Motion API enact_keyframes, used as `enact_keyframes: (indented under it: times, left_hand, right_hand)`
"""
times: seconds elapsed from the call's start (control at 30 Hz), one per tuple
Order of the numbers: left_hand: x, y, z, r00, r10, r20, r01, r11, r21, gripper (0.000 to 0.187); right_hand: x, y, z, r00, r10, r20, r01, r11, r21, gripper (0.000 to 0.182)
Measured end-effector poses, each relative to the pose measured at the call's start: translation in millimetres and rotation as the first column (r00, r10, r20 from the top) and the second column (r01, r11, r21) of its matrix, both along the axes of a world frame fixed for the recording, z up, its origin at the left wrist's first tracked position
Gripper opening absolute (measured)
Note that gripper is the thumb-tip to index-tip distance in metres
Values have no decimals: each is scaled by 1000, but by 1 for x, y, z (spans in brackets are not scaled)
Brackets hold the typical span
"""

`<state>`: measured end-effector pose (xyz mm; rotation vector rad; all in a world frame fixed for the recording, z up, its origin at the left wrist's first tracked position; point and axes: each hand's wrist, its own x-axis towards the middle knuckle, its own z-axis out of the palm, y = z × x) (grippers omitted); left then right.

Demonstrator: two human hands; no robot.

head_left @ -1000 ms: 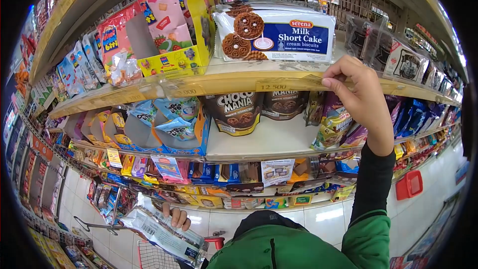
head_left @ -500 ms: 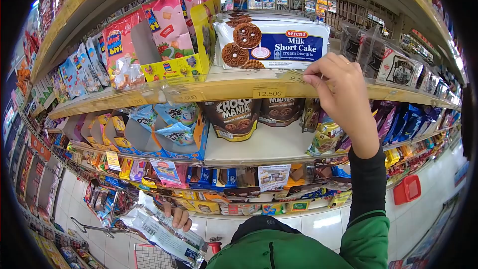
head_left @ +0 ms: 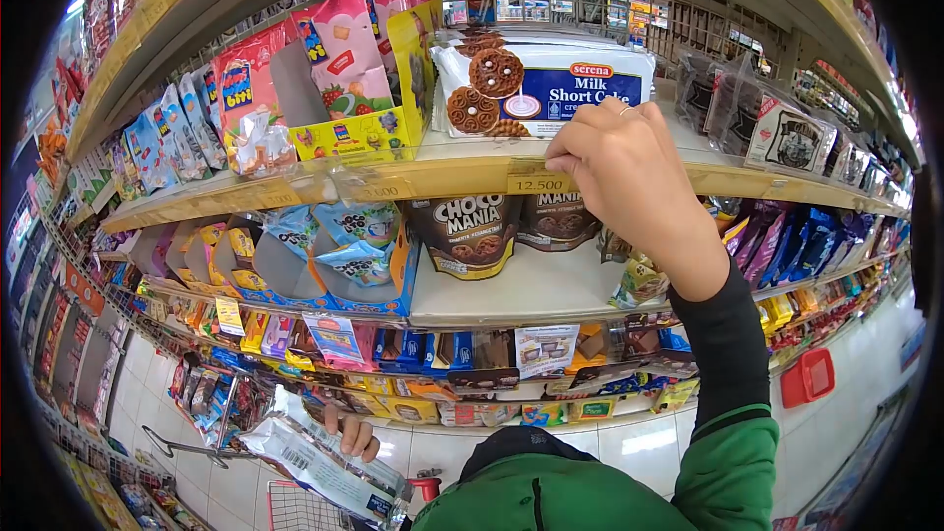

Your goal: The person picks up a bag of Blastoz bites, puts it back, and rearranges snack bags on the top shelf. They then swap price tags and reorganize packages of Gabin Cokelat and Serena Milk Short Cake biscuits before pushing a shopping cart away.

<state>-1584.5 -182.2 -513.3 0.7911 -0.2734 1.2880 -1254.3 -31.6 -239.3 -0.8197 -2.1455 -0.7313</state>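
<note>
My right hand [head_left: 624,152] is at the yellow price rail [head_left: 457,184], just in front of a white and blue packet of Serena Milk Short Cake biscuits [head_left: 536,98]. Its fingers are closed in a pinch, bent over the rail's top edge beside the 12.500 price tag [head_left: 538,185]; whatever is between the fingertips is hidden. Low on the left, my left hand [head_left: 352,433] grips a white biscuit packet [head_left: 320,457] with printed text and a barcode facing up. That packet is tilted, away from the shelf.
Brown Choco Mania pouches [head_left: 462,236] stand on the shelf below. A yellow display box [head_left: 354,135] with pink bags is left of the Serena packets. Clear-wrapped packs [head_left: 792,133] sit to the right. A wire shopping cart [head_left: 295,506] and a red basket [head_left: 808,379] are below.
My right hand has moved left along the rail to the 12.500 tag. The loose tag seen by its fingertips before is now out of sight. My left hand still holds its packet.
</note>
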Motion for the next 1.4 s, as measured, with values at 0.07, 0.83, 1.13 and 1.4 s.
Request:
enact_keyframes:
  times: [0.07, 0.83, 1.13, 1.4]
  left_hand:
    - [0, -2, 0, 1000, 11, -7, -11, 1000, -2, 21]
    - [-10, 12, -8, 998, 35, 54, -33, 999, -30, 24]
    - [-1, 26, -10, 898, 211, 385, -96, 950, -297, 29]
    - [12, 18, 10, 693, 719, 51, -638, 645, -420, 45]
  right_hand:
    - [-2, -3, -1, 1000, -8, 9, 8, 1000, 14, 6]
    - [-8, -9, -33, 996, -62, -66, 71, 988, 135, 19]
    - [-13, -9, -42, 983, -100, -155, 122, 983, 137, 17]
    - [-25, -3, -69, 930, -86, -357, 188, 946, 264, 25]
